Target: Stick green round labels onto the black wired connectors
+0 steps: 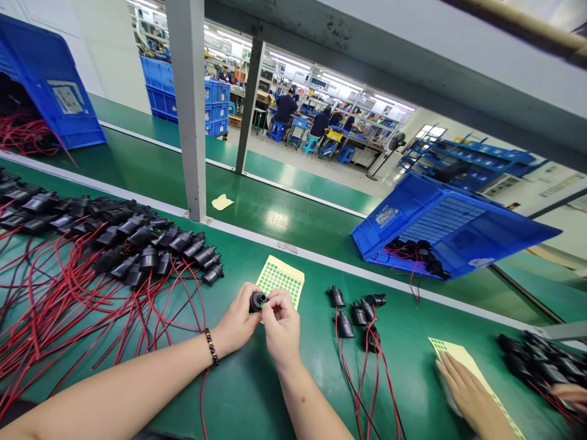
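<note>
My left hand [238, 319] is wrapped round a black cylindrical part [257, 300], its round nozzle end turned up. Thumb and forefinger of my right hand [280, 318] are pinched together at the part's right side, with a speck of green at the fingertips. Just behind both hands lies a yellow sheet with rows of green round stickers [283, 278]. A red wire [203, 397] hangs below my left wrist. To the left is a large pile of black parts [148, 257] with red wires; a few more black parts [343, 324] lie to the right.
Another person's hand [468, 385] rests on a second sticker sheet [463, 355] at right, near more black parts [545, 363]. Tilted blue crates stand at back right [380, 214] and back left [85, 125]. A grey post [190, 122] rises behind the pile. A paper scrap [222, 202] lies beyond the ledge.
</note>
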{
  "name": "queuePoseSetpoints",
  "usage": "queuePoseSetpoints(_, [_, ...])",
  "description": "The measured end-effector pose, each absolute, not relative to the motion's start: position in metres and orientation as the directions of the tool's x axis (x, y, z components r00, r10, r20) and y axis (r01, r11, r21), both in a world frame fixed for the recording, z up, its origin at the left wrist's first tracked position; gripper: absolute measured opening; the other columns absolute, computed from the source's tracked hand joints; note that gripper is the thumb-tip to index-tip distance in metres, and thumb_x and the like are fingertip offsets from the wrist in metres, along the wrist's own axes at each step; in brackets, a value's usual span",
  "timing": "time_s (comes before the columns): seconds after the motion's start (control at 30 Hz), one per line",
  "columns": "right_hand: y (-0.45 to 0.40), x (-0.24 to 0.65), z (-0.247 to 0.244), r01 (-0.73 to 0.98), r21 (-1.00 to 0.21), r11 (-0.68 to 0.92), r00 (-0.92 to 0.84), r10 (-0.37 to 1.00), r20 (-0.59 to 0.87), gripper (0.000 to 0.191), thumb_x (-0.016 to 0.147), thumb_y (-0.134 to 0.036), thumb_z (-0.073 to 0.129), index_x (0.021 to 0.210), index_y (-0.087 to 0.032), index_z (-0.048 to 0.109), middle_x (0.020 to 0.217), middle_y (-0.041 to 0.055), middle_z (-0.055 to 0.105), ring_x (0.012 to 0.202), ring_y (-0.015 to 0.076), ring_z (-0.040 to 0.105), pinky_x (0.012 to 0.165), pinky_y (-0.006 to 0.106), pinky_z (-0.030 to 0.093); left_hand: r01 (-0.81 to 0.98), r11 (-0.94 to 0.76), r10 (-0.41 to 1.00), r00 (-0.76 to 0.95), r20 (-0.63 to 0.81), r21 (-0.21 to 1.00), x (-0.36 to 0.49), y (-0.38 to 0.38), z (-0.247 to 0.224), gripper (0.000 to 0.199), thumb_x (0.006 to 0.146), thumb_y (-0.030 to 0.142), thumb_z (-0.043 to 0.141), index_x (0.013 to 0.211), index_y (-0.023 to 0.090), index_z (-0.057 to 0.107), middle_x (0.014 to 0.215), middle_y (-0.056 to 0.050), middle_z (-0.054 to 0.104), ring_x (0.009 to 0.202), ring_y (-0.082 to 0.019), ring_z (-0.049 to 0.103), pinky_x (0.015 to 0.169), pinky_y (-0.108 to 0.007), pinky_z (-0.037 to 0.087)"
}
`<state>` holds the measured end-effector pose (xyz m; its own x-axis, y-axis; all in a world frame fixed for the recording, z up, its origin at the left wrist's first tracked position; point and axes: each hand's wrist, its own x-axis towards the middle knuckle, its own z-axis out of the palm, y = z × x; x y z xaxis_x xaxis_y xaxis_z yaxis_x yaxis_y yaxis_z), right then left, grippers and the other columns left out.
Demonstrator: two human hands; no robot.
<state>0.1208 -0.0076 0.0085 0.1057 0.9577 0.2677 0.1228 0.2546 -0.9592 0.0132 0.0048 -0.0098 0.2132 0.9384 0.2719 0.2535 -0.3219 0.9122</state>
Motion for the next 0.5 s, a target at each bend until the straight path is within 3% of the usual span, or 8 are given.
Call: queuePoseSetpoints(0.5, [-0.008,0.1201,0.0087,0.14,-0.953,0.268,0.098,0.954,0.283,0.012,0.074,-0.015,0.049,0.063,-0.018,0.045,0.076,0.0012,0.046,0.075,0.014,0.046,0.071,0.028,0.038,0.226,-0.319,0.939,0.209,0.274,0.92,0.013,0.0038,-0.0098,0.023,0.07,0.006,0.042,0.09,0.019,0.04,0.087,-0.002,0.042,0.081,-0.016,0.043,0.074,-0.03,0.039])
